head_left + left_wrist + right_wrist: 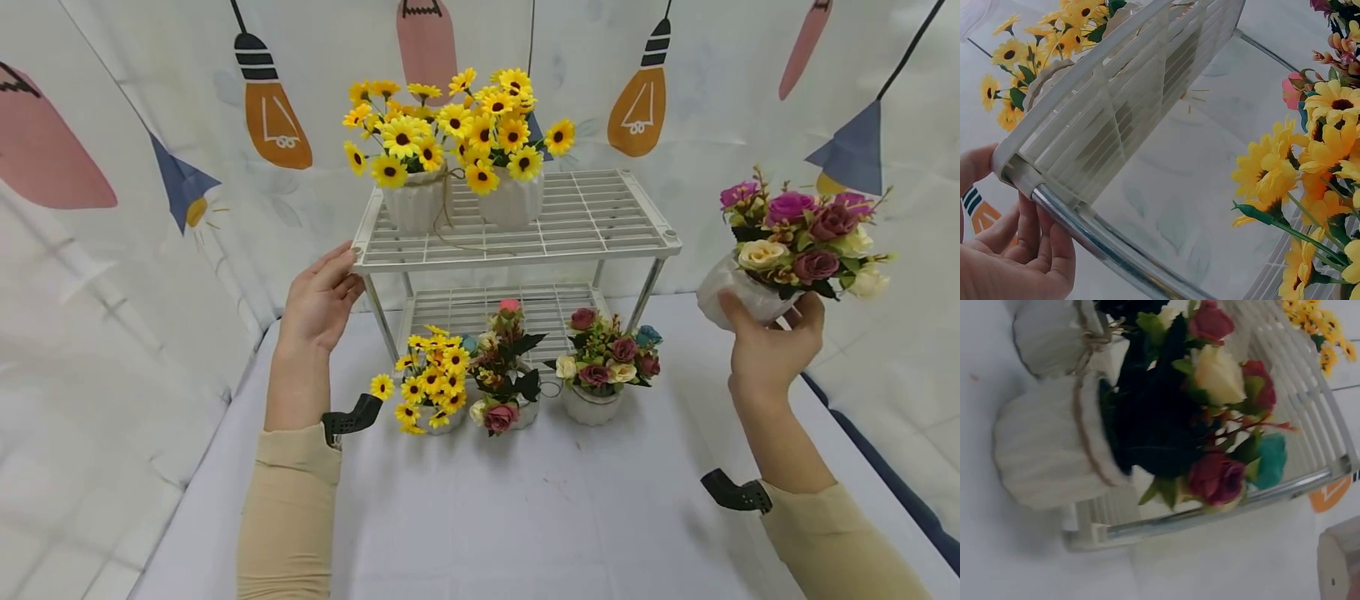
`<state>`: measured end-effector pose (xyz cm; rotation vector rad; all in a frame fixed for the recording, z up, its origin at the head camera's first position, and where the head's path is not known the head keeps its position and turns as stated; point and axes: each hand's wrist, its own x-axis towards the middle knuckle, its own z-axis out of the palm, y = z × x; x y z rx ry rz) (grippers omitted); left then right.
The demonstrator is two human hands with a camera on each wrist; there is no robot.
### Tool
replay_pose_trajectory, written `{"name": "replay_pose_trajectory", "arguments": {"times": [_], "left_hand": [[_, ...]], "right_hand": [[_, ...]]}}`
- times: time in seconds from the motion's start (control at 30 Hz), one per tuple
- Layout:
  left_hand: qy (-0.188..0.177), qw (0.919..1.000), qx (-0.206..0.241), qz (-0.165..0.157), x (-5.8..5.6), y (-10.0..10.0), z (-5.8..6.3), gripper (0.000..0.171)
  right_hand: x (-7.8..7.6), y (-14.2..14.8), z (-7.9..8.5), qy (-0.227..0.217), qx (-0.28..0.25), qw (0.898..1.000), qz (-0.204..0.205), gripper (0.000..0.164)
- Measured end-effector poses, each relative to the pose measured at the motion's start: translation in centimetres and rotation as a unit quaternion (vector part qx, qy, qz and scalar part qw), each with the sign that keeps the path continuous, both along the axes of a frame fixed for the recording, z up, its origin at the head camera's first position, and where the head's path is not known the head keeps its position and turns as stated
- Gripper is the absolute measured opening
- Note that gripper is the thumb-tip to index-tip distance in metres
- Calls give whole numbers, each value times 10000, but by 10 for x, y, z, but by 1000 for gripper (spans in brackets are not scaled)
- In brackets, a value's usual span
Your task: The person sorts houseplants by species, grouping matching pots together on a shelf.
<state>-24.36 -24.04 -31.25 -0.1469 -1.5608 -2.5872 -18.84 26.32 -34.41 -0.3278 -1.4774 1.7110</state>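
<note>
My left hand (317, 302) grips the front left corner of a white two-tier wire shelf rack (607, 212), thumb above and fingers beneath, as the left wrist view shows. Off to the right, my right hand (774, 354) holds a white flowerpot (738, 287) of purple, mauve and cream artificial roses, lifted above the table and tilted. Only part of this pot shows at the lower right edge of the right wrist view. Two white pots of yellow artificial daisies, a left one (415, 204) and a right one (512, 202), stand on the upper tier.
Before the lower tier stand a small daisy pot (435, 387), a pot of mixed roses (501, 415) and another rose pot (592, 407) on the white-covered table (517, 517). A patterned curtain (712, 125) hangs behind. Twine (450, 196) trails from the upper pots.
</note>
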Motion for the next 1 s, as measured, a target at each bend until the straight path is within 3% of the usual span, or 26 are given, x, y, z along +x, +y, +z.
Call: {"name": "replay_pose_trajectory", "arguments": {"times": [0.3, 0.47, 0.6, 0.83, 1.0], "left_hand": [[-100, 9999, 29, -74, 0, 0, 1, 57], [-50, 9998, 142, -128, 0, -3, 2, 38], [-40, 9996, 213, -181, 0, -3, 2, 26], [-39, 9999, 132, -94, 1, -3, 2, 30], [-60, 9999, 89, -115, 1, -2, 2, 36]], "right_hand": [[-13, 1, 37, 311, -57, 9988, 369, 80], [-19, -4, 57, 310, -102, 9965, 771, 78], [-24, -13, 72, 227, 33, 9960, 863, 79], [-39, -31, 97, 390, 244, 9934, 1051, 79], [-52, -44, 106, 148, 370, 9898, 1370, 82]]}}
